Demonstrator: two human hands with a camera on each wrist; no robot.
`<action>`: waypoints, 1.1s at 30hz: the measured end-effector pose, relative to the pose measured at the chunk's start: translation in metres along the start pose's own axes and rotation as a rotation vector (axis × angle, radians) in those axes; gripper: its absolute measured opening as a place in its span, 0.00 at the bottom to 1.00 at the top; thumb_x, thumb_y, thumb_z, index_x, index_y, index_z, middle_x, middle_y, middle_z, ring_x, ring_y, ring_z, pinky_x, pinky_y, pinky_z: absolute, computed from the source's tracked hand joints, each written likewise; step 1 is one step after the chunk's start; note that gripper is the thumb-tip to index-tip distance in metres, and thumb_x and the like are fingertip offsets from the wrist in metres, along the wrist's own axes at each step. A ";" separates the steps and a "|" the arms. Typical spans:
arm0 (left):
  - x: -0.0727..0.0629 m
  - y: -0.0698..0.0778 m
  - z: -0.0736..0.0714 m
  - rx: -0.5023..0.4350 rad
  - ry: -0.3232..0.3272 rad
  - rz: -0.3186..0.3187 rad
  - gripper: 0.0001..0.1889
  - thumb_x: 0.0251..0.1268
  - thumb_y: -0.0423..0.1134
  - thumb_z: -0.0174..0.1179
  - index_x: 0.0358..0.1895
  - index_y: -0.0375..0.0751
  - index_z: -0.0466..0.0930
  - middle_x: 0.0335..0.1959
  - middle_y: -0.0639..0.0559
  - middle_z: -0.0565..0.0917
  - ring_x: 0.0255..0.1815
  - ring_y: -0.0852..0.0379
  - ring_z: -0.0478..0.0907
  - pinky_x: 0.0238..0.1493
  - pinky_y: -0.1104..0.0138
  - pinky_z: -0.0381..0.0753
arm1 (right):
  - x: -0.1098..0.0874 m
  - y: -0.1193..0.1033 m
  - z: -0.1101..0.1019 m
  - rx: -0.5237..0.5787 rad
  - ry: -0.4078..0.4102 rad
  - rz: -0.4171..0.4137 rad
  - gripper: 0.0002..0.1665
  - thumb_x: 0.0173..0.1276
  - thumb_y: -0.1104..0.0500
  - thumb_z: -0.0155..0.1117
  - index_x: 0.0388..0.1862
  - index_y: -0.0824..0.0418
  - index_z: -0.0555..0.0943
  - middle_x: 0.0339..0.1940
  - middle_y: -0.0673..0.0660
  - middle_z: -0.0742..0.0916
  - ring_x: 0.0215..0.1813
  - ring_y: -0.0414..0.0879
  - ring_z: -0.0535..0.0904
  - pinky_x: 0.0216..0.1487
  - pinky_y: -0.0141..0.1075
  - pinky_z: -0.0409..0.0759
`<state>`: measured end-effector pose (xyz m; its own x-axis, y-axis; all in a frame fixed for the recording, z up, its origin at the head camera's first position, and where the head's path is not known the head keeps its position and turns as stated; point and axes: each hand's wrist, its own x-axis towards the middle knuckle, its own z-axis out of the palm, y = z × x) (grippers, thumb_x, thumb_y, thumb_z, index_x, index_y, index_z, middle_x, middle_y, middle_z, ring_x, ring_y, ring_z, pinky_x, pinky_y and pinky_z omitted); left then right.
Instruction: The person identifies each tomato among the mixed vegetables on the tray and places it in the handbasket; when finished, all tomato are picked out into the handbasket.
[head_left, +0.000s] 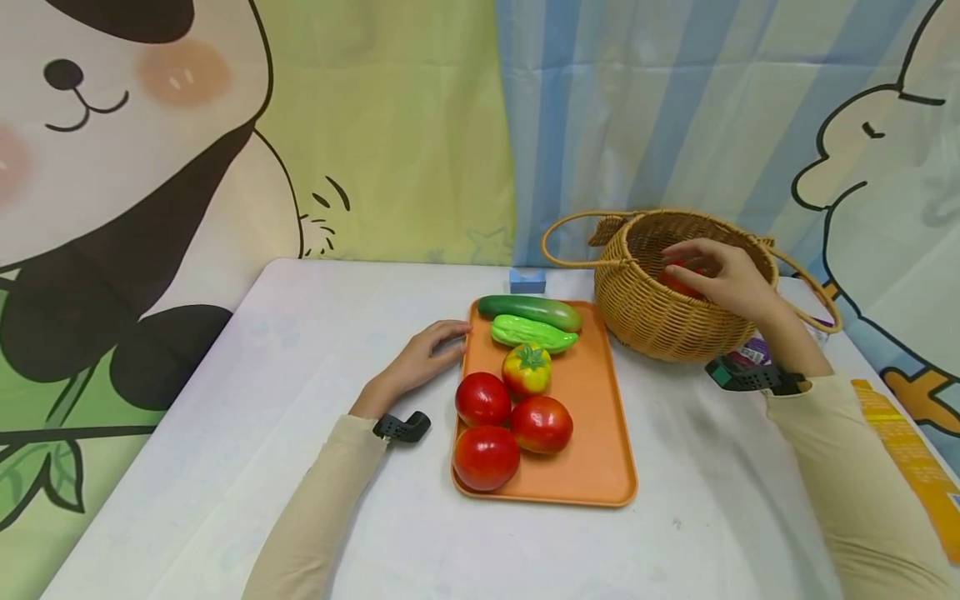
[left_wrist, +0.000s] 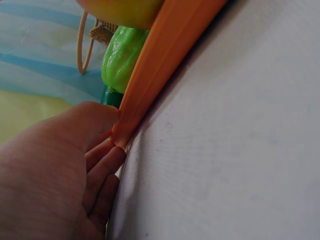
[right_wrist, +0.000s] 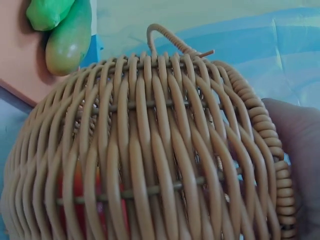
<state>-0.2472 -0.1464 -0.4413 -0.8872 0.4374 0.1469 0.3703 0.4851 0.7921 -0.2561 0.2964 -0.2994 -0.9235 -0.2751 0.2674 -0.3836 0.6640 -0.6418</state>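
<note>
My left hand [head_left: 427, 358] rests on the table with its fingertips at the left edge of an orange tray [head_left: 592, 433]. In the left wrist view, the thumb [left_wrist: 95, 117] lies against the tray's rim. My right hand [head_left: 720, 271] reaches over the rim of a wicker basket [head_left: 667, 325], fingers spread loosely. Below them a red round fruit [head_left: 678, 282] sits inside the basket, partly hidden by the thumb. Through the weave in the right wrist view, the red fruit [right_wrist: 92, 200] shows well below the rim.
On the tray lie a cucumber [head_left: 528, 311], a bumpy light-green vegetable [head_left: 532, 334], a yellow-red tomato [head_left: 527, 371] and three red round fruits [head_left: 487, 458]. A small blue block [head_left: 527, 282] stands behind it. An orange packet [head_left: 907, 467] lies at the right edge.
</note>
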 end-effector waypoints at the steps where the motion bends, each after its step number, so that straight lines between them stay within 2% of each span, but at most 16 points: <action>1: 0.000 0.000 0.000 0.001 0.000 -0.005 0.22 0.71 0.40 0.59 0.65 0.43 0.74 0.67 0.46 0.72 0.71 0.49 0.65 0.73 0.54 0.61 | -0.001 0.000 0.001 0.032 0.021 -0.011 0.19 0.72 0.60 0.61 0.58 0.67 0.78 0.48 0.48 0.85 0.41 0.25 0.77 0.36 0.20 0.75; 3: 0.000 0.001 0.000 0.002 0.000 -0.009 0.22 0.71 0.41 0.59 0.65 0.43 0.74 0.67 0.46 0.72 0.71 0.49 0.65 0.74 0.54 0.61 | -0.003 0.000 0.002 0.093 0.071 -0.032 0.18 0.71 0.62 0.61 0.57 0.68 0.79 0.44 0.39 0.85 0.39 0.28 0.79 0.35 0.21 0.77; 5: -0.001 0.001 -0.001 0.006 0.003 -0.011 0.22 0.71 0.41 0.59 0.65 0.43 0.74 0.67 0.46 0.72 0.71 0.49 0.65 0.73 0.54 0.61 | -0.004 0.000 0.003 0.153 0.123 -0.055 0.17 0.71 0.63 0.61 0.56 0.70 0.79 0.42 0.35 0.84 0.37 0.30 0.80 0.35 0.20 0.78; 12: -0.003 0.002 -0.003 0.002 0.012 -0.004 0.22 0.70 0.40 0.59 0.65 0.42 0.74 0.67 0.46 0.72 0.71 0.48 0.65 0.73 0.53 0.61 | -0.013 -0.005 0.009 0.296 0.254 -0.131 0.15 0.71 0.67 0.59 0.54 0.72 0.79 0.44 0.42 0.87 0.46 0.36 0.82 0.45 0.19 0.78; 15: -0.004 0.003 -0.002 -0.005 0.007 -0.002 0.22 0.70 0.40 0.59 0.65 0.41 0.74 0.67 0.46 0.72 0.71 0.48 0.65 0.73 0.53 0.61 | -0.017 -0.008 0.011 0.357 0.282 -0.163 0.15 0.70 0.69 0.59 0.54 0.72 0.79 0.44 0.47 0.88 0.44 0.38 0.82 0.46 0.20 0.79; 21: -0.004 0.005 0.000 0.003 0.009 0.001 0.22 0.71 0.40 0.59 0.65 0.41 0.74 0.67 0.45 0.72 0.71 0.48 0.65 0.73 0.53 0.61 | -0.026 -0.012 0.018 0.545 0.263 -0.247 0.14 0.68 0.74 0.58 0.52 0.77 0.78 0.45 0.54 0.87 0.36 0.42 0.83 0.43 0.24 0.82; 24: -0.003 0.005 0.001 0.008 0.012 0.003 0.22 0.71 0.40 0.59 0.65 0.41 0.74 0.67 0.45 0.73 0.70 0.48 0.65 0.73 0.53 0.61 | -0.030 -0.013 0.022 0.663 0.242 -0.293 0.14 0.67 0.77 0.56 0.51 0.81 0.76 0.44 0.57 0.87 0.36 0.45 0.83 0.44 0.27 0.83; 28: -0.003 0.006 0.000 0.015 0.007 -0.001 0.22 0.71 0.41 0.59 0.65 0.41 0.74 0.67 0.45 0.72 0.71 0.48 0.65 0.73 0.53 0.61 | -0.035 -0.017 0.029 0.725 0.225 -0.325 0.13 0.67 0.78 0.54 0.50 0.83 0.75 0.44 0.62 0.86 0.39 0.48 0.84 0.44 0.29 0.84; 33: -0.004 0.005 0.001 0.017 0.003 -0.011 0.22 0.71 0.41 0.59 0.66 0.42 0.74 0.67 0.46 0.72 0.71 0.48 0.65 0.73 0.53 0.61 | -0.036 -0.023 0.040 0.773 0.188 -0.419 0.11 0.67 0.81 0.52 0.47 0.87 0.74 0.46 0.65 0.84 0.41 0.50 0.83 0.42 0.32 0.84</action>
<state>-0.2418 -0.1450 -0.4380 -0.8920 0.4299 0.1398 0.3650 0.5024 0.7838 -0.2141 0.2636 -0.3229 -0.7181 -0.2265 0.6581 -0.6452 -0.1377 -0.7515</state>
